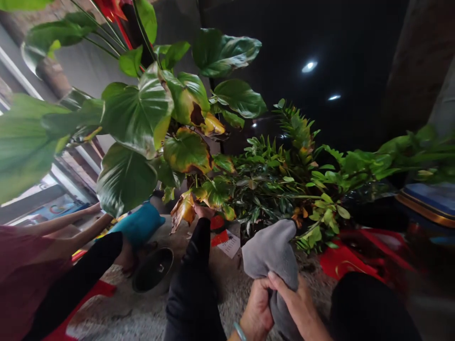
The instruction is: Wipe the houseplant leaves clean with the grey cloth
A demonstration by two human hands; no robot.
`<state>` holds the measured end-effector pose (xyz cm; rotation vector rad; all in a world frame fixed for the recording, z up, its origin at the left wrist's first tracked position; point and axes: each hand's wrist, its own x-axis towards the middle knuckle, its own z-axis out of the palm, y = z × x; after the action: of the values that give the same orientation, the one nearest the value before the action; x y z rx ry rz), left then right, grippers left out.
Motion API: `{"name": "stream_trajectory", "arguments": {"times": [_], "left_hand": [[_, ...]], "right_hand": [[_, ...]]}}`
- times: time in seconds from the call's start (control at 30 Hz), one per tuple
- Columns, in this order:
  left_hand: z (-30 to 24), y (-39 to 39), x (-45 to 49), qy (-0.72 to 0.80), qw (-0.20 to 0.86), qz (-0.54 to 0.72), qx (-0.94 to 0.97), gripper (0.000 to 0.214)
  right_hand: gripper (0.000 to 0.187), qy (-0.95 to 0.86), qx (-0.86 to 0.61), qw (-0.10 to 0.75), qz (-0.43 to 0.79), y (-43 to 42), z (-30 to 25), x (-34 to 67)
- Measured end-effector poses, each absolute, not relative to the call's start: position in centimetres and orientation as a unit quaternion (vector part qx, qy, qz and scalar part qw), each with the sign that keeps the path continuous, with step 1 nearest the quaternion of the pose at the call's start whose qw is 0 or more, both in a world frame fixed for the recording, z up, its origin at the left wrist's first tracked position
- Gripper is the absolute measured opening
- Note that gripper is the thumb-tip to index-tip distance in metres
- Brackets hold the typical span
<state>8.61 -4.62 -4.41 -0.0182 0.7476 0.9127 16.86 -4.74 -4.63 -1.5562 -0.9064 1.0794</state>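
My left hand, with a turquoise band at the wrist, and my right hand are both closed on a grey cloth. I hold it low in the middle of the view, and it bunches upward toward a bushy small-leaved plant. To the left stands a large-leaved plant with several yellowed, brown-edged leaves. Another person's hand, on a black-sleeved arm, touches a withered yellow leaf at that plant's base.
A person in a red top with bare forearms is at the left. A dark round pot lies on the grey gravel floor. Also here are a teal object, red plastic pieces at right and a printed paper.
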Motion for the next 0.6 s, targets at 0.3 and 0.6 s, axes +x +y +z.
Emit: {"name": "stream_trajectory", "arguments": {"times": [0.3,0.6], "left_hand": [[-4.9,-3.9,8.1,0.309,0.78,0.517,0.17,0.041],[-6.4,0.6,0.8,0.435,0.676,0.583,0.119,0.038]], "right_hand": [[0.032,-0.382,-0.6,0.582,0.394,-1.8,0.0,19.2],[0.041,-0.236,-0.53,0.582,0.57,2.5,1.0,18.7]]}}
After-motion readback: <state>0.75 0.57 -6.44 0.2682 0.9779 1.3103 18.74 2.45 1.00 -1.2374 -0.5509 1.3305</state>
